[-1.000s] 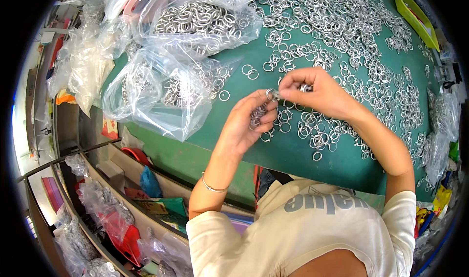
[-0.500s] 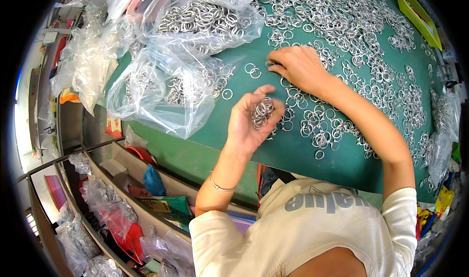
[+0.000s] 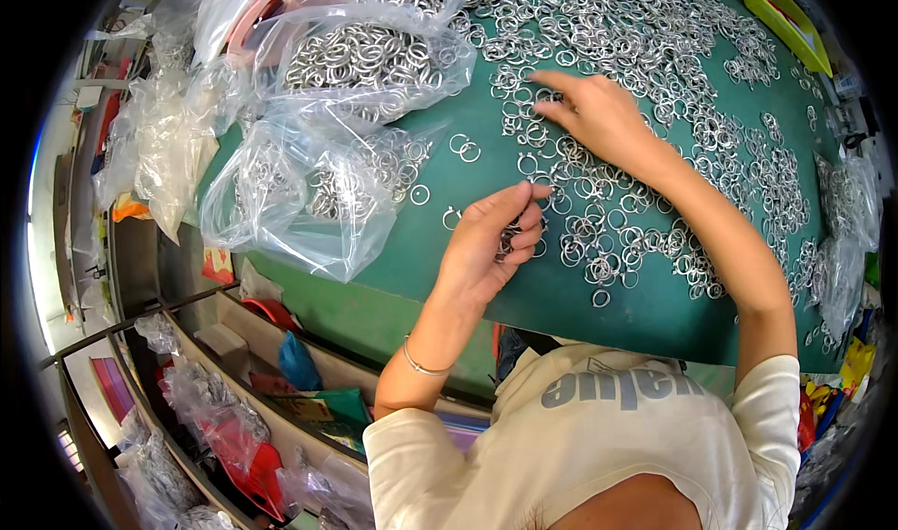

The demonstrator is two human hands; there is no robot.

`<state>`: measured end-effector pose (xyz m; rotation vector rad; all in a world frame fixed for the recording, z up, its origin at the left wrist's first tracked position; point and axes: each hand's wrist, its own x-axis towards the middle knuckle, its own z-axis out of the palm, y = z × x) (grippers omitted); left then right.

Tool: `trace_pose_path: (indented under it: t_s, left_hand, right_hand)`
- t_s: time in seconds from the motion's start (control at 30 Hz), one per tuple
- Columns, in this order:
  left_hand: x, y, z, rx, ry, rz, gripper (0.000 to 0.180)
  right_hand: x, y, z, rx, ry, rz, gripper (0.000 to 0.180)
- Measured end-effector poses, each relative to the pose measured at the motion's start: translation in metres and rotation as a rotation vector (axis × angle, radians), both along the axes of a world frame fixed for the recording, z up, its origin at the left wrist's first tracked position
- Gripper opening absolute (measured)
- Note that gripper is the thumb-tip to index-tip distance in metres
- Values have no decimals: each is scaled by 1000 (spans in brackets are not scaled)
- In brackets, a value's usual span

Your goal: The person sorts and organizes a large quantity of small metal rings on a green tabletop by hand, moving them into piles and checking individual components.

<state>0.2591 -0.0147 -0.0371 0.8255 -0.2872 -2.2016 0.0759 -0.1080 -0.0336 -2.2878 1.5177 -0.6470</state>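
My left hand (image 3: pixel 479 252) is curled around a clump of silver metal rings (image 3: pixel 508 240), partly hidden by the fingers. Its thumb and index fingertip meet above the clump. Farther off and to the right, my right hand (image 3: pixel 603 120) has its thumb and index finger apart, and nothing shows between them. Those fingertips hover beside loose rings (image 3: pixel 514 111) on the green tabletop (image 3: pixel 552 304). Many more rings (image 3: pixel 645 39) are spread across the table's far and right parts. A linked pair of rings (image 3: pixel 465 148) lies left of my hands.
Clear plastic bags of rings (image 3: pixel 360 58) stand at the table's far left, with another clear bag (image 3: pixel 327 235) in front. A yellow-green tray (image 3: pixel 786 20) sits at the far right corner. Below the table's left edge, shelf compartments hold bags and a red basket (image 3: pixel 257 479).
My left hand has closed over the rings that lay in its open palm. My right thumb and index finger have parted, and the hand has shifted slightly right. The view has shifted slightly.
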Motion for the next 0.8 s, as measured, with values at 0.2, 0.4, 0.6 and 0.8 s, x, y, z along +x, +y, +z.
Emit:
trace_pose_path:
  t_s: [0.2, 0.4, 0.6, 0.8]
  left_hand:
    - [10, -20, 21, -310, -449, 51, 22]
    - [0, -66, 1, -962, -1179, 64, 19]
    - [-26, -90, 7, -1026, -1528, -102, 22]
    - [-35, -108, -7, -1258, -1685, -120, 15]
  right_hand:
    - [-10, 8, -4, -29, 126, 27, 18]
    - [3, -6, -12, -115, 197, 146, 12]
    - [-33, -19, -20, 38, -334, 141, 14]
    - [-70, -13, 14, 941, -1444, 0, 17]
